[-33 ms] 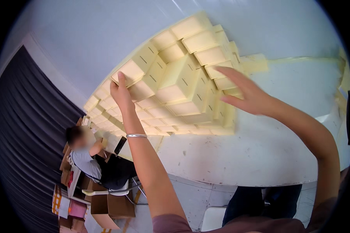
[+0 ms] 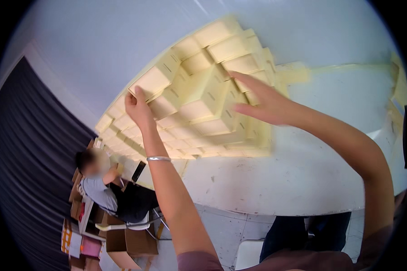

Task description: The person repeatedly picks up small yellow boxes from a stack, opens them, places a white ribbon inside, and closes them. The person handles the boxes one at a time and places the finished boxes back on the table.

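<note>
Pale cream rectangular boxes stand in a stepped stack on a white table [image 2: 257, 189] against the wall. My left hand [image 2: 139, 108] is at the left end of one upper cream box [image 2: 153, 82]. Its thumb lies against the box's face and the fingers curl around the edge, partly hidden. My right hand [image 2: 269, 103], slightly blurred, is in front of the right part of the stack. Its thumb and fingers are spread apart with nothing between them. Nearest to it is a protruding cream box [image 2: 196, 109] in the middle of the stack.
A person [image 2: 99, 189] sits on a chair at the table's far left, beside a black object [image 2: 139, 171]. An open brown carton [image 2: 138, 242] stands on the floor below. A dark curtain [image 2: 27, 158] hangs on the left; a white stool [image 2: 248, 255] is at the lower edge.
My right hand has moved left, closer to the middle of the stack. My left hand has shifted only slightly and stays at the same box.
</note>
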Action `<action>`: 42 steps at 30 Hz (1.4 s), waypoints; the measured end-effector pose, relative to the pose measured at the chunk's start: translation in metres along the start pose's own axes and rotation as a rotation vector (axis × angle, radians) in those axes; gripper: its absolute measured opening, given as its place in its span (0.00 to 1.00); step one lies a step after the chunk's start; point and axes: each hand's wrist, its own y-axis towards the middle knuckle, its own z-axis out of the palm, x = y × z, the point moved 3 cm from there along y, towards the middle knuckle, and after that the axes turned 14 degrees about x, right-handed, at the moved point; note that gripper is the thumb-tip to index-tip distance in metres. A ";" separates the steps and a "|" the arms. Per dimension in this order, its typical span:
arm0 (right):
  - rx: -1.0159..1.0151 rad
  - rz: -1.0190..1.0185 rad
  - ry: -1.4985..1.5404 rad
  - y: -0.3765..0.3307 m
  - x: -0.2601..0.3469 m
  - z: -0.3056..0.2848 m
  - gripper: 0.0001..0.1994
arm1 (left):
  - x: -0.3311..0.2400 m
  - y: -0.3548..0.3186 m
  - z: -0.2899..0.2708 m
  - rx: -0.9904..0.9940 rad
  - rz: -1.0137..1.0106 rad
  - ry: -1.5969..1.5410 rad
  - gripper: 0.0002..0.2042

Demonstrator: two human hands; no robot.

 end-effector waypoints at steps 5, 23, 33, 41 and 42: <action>-0.335 0.138 0.447 0.138 -0.001 0.018 0.42 | -0.028 -0.018 0.062 -0.050 0.269 0.444 0.17; -0.482 -0.346 0.950 -0.042 0.031 -0.046 0.24 | -0.201 -0.195 0.175 0.440 0.903 0.408 0.31; -0.477 0.190 0.208 -0.338 -0.039 -0.038 0.24 | -0.148 -0.403 0.257 1.145 0.615 -0.290 0.27; -0.358 0.411 -0.283 -0.352 -0.025 -0.042 0.24 | -0.093 -0.390 0.224 1.173 0.427 -0.180 0.28; -0.363 0.460 -0.227 -0.361 -0.018 -0.041 0.25 | -0.080 -0.366 0.222 1.008 0.345 -0.050 0.28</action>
